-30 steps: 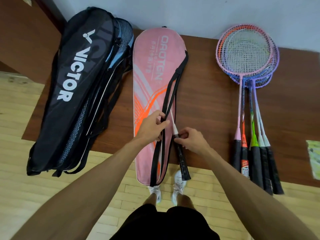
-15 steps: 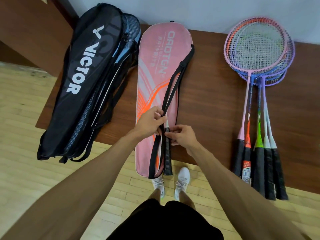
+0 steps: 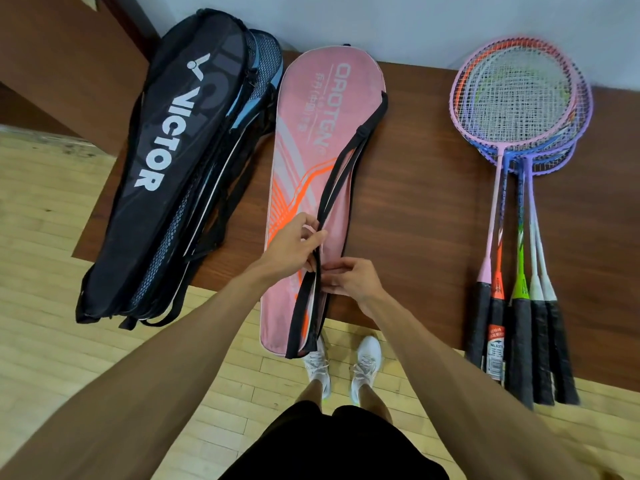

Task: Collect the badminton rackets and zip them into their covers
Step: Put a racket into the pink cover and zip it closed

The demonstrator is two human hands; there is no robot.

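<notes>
Pink cover [image 3: 311, 133], black edging [image 3: 341, 178] in pinch of left hand [image 3: 294, 247] and right hand [image 3: 353, 280]

Dark wood table [image 3: 415, 188] vs pale wall [image 3: 398, 26], light wood-plank floor [image 3: 45, 341].

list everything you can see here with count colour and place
black fabric VICTOR racket bag: one, black, table's left end
pink fabric racket cover: one, pink and orange, table's middle
black strap: one, black, along the cover
stacked badminton rackets: five, pink, orange, purple, blue frames, table's right
brown wooden table: one, brown, beneath all of these
white shoes: two, white, below the table's near edge
left grip: pinches the strap
right grip: pinches the cover's edge
</notes>
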